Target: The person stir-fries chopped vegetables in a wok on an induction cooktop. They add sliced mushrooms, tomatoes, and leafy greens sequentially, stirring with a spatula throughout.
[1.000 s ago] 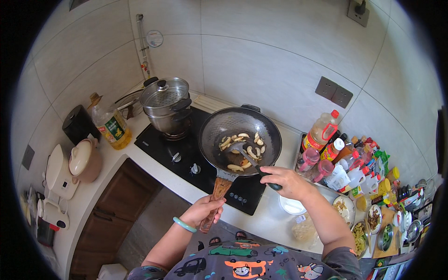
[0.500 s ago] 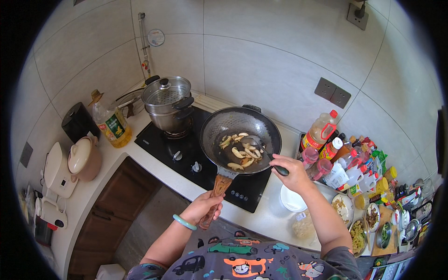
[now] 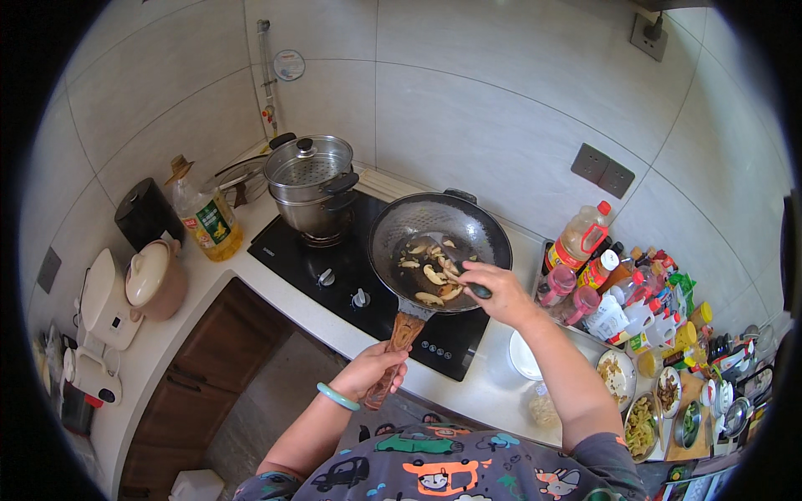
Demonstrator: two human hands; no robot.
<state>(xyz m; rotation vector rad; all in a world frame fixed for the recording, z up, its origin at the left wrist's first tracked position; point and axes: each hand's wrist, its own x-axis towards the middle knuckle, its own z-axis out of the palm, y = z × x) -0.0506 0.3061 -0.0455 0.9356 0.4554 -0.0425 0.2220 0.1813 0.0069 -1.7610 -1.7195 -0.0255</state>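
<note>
Left hand (image 3: 373, 370) is gripping, fingers closed, the wooden handle (image 3: 396, 346) of the wok (image 3: 440, 250), which is sitting on the black stove (image 3: 351, 284). Right hand (image 3: 494, 292) is clamped on a spatula (image 3: 458, 270) w/ its blade resting among food pieces (image 3: 434, 274) inside. Steamer pot (image 3: 311, 184) is standing behind-left.

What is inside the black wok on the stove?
Inside the wok lie pale sliced food pieces and the spatula that the right hand holds. The hand covers part of the near rim.
</note>
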